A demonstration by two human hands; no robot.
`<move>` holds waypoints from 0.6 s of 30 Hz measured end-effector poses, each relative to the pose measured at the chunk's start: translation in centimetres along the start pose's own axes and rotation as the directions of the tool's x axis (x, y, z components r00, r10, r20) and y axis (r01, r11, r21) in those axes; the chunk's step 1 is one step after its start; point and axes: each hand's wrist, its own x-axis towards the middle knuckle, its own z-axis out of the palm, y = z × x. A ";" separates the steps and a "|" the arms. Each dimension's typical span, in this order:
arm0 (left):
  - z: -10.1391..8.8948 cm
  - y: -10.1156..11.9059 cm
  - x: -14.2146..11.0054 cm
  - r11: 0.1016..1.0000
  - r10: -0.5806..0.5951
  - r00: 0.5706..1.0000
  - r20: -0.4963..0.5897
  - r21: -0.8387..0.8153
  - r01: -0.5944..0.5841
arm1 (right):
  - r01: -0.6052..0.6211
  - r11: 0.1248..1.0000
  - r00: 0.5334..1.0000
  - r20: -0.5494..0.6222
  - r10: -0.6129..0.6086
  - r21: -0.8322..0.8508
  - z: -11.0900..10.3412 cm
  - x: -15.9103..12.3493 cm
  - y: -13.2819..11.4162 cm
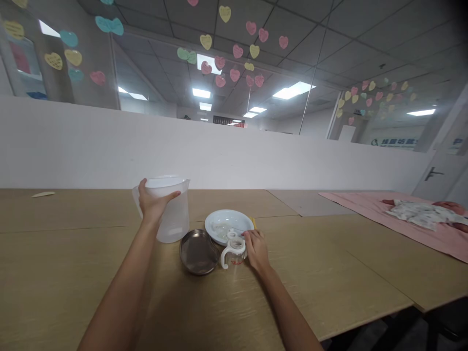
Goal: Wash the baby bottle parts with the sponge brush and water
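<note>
Lots of white wall [219, 158] and glass [153, 68] out back, then a big light-wood table [321, 273]. Left hand [153, 204] is wrapped round a tall translucent plastic pitcher [173, 222], upright; I'd keep that wrap snug so it doesn't tip. Right of it on the table: round white bowl [237, 218], dark metal kidney-shaped dish [198, 251], clear bottle [234, 257] with a white handle [224, 258]. Right hand [258, 249] is curled at the bottle, can't tell if gripping; light touch there, imo.
</note>
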 end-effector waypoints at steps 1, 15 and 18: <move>0.1 -0.1 0.0 1.000 0.006 1.000 -0.006 0.020 -0.006 | -0.004 1.000 1.000 -0.004 0.004 -0.005 0.1 0.0 0.0; -0.3 0.9 -1.2 0.990 0.009 0.996 0.089 0.136 -0.022 | -0.374 0.917 0.860 -0.319 0.399 0.138 0.0 0.0 2.1; -0.6 1.0 -0.8 0.985 0.003 0.987 0.160 0.168 -0.030 | -0.486 0.868 0.833 -0.245 0.496 0.104 0.5 -0.2 3.2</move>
